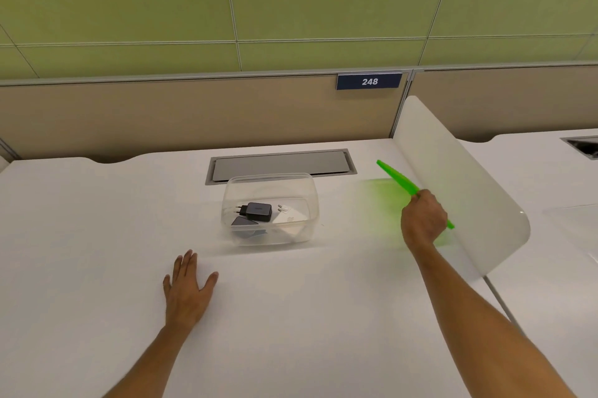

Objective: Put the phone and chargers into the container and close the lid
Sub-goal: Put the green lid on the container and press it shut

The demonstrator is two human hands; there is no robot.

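Note:
A clear plastic container (310, 190) stands open on the white desk. Inside lie a black charger (257, 211), a white charger (288, 214) and a dark phone (244, 226). My right hand (422, 218) is to the container's right, raised above the desk, gripping a bright green lid (398, 178) that is tilted on edge and casts a green tint on the desk. My left hand (187, 287) rests flat on the desk in front of the container, fingers spread, holding nothing.
A grey cable hatch (281, 164) is set in the white desk (97, 236) just behind the container. A white curved divider (459, 177) stands right of my right hand. A beige partition with a "248" sign (369, 81) runs along the back.

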